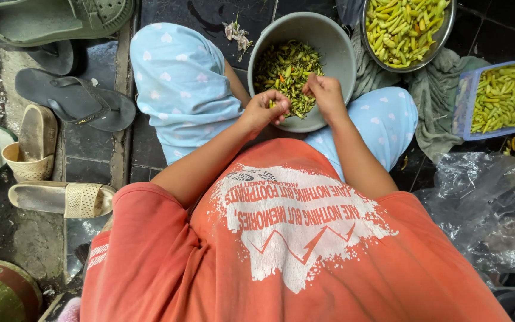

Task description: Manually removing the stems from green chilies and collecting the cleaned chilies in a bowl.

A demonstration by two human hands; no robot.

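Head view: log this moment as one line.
left hand: pinching small green chilli | right hand: over grey bowl of stems | chillies: metal bowl, blue tray

Footwear and chillies about a dark tiled floor

Flip-flops (75, 98) and beige sandals (61, 198) lie at left; a metal bowl (405, 33) and blue tray (503, 98) of yellow-green chillies sit at right, above crumpled clear plastic (490, 209).

The grey bowl (336, 53) looks like matt plastic, smooth-walled; the pan (445, 31) beside it is shiny metal; the blue tray (465, 101) is thin plastic; the chillies (508, 95) have a waxy gloss; the towel (442, 95) is rough green cloth; the bag (484, 203) is crinkled clear plastic; the floor (210, 15) is dark glossy tile; the sandals (75, 98) look like matt rubber.
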